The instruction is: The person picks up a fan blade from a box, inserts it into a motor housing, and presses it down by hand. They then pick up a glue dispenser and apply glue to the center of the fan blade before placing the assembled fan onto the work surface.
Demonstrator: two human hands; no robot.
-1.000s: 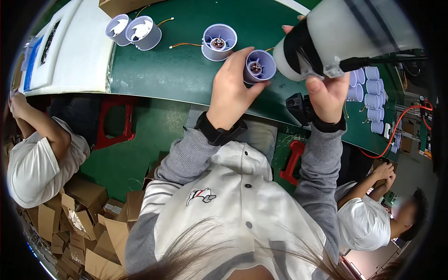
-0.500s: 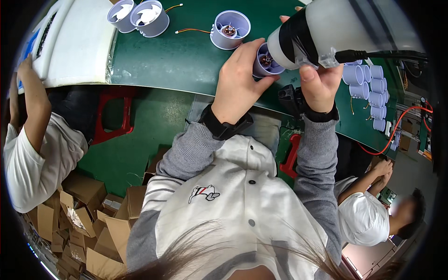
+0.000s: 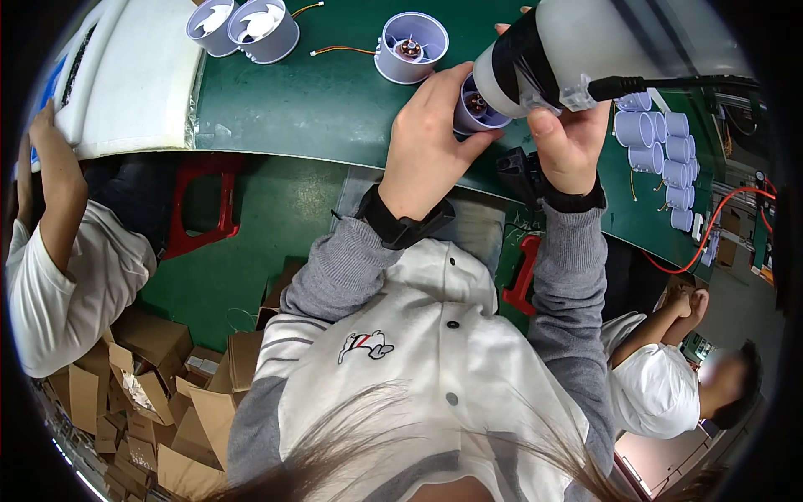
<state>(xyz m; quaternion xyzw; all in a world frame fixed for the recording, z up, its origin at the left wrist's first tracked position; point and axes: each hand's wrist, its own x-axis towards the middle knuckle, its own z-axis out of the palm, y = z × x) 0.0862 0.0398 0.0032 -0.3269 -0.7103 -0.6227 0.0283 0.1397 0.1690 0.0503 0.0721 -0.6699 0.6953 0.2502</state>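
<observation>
My left hand [image 3: 427,142] wraps round a lavender round fan housing [image 3: 470,120], with a motor and copper windings partly visible inside. In my right hand [image 3: 573,151] is a thick white cylindrical device [image 3: 606,42], banded with black tape and fitted with a black cable plug [image 3: 619,86]. Its narrower end covers part of the housing's opening; whether they touch is hidden. Another lavender housing [image 3: 411,75] stands just beyond my left hand, its motor showing and its wires trailing left. Each wrist wears a black strap.
Two housings with white fan blades [image 3: 258,25] stand at the far left of the green table [image 3: 293,109]. Several lavender housings [image 3: 644,134] are grouped at right. A white foam sheet [image 3: 142,84] covers the left end. Co-workers sit on both sides; cardboard boxes [image 3: 192,435] lie lower left.
The white device has shifted slightly left over the housing, my right hand moving with it. My left hand keeps its grip. The co-worker at right has moved their hands slightly.
</observation>
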